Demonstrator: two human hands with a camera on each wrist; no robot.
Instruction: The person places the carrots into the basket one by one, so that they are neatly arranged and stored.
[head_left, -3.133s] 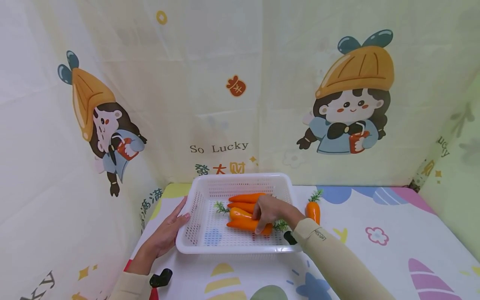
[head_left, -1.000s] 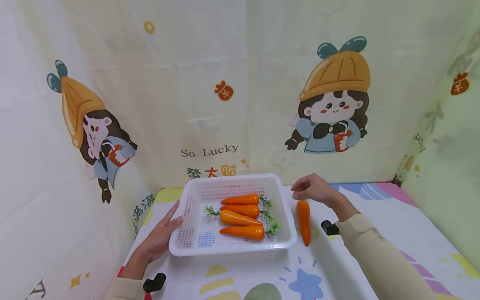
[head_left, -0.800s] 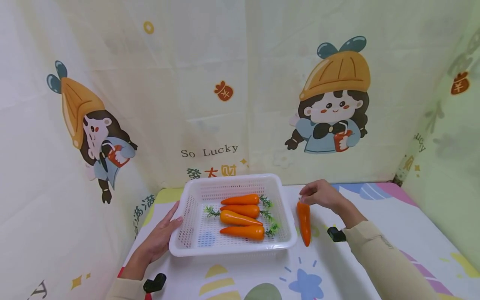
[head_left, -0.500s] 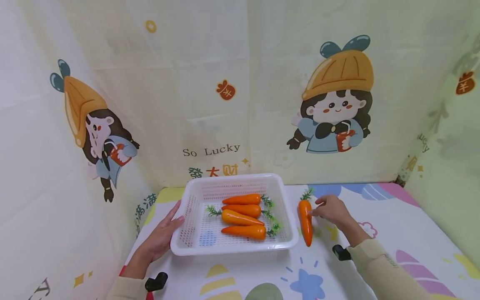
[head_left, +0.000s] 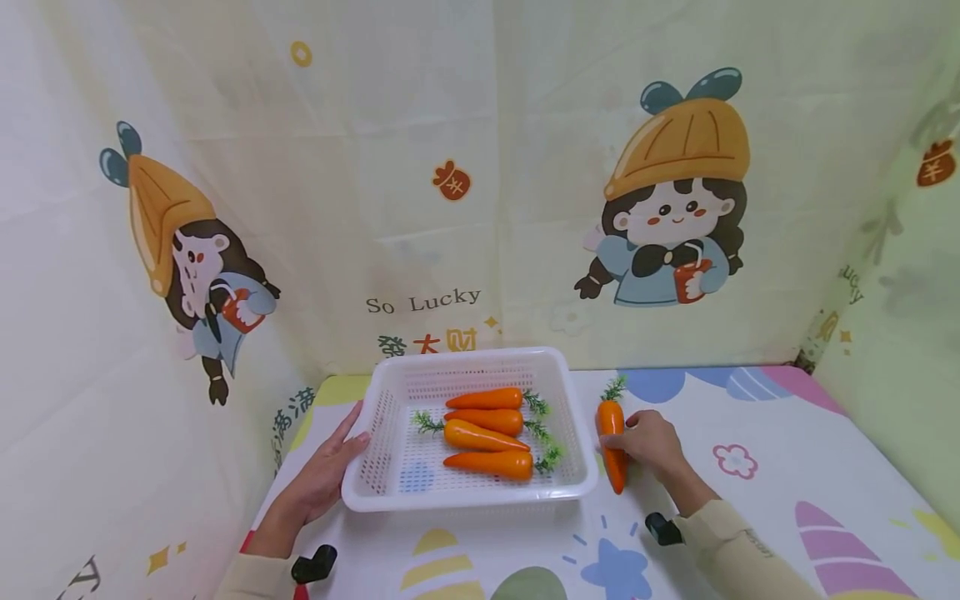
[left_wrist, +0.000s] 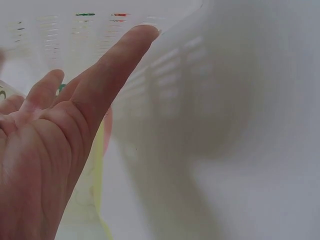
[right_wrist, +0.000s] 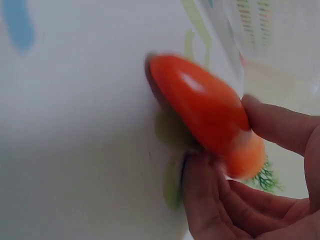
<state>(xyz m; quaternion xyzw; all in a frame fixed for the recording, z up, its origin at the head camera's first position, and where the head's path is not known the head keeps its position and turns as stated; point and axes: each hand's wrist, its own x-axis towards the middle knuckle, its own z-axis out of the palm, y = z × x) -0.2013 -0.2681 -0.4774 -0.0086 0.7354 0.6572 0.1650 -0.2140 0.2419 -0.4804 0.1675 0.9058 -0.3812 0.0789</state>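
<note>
A white perforated plastic basket (head_left: 465,502) stands on the table. My left hand (head_left: 330,468) rests against its left side with fingers extended; in the left wrist view, the thumb (left_wrist: 117,62) touches the basket wall. Several glossy orange carrots with green tops lie inside, among them a front carrot (head_left: 491,464) and one carrot (head_left: 483,435) whose top faces left. To the right of the basket, another carrot (head_left: 611,417) lies on the table, leafy end away from me. My right hand (head_left: 652,443) pinches it around the middle, thumb and fingers on opposite sides, as the right wrist view shows.
A white cloth with colored prints (head_left: 750,517) covers the table. Printed curtains (head_left: 525,208) rise behind and at both sides. Small black devices, one on the left wrist (head_left: 314,565) and one on the right wrist (head_left: 663,529), jut out from the sleeves.
My right hand has left the basket, touched the leafy end of the carrot on the right, then slid toward me and gripped its middle. That carrot now points toward me. The left hand stays put.
</note>
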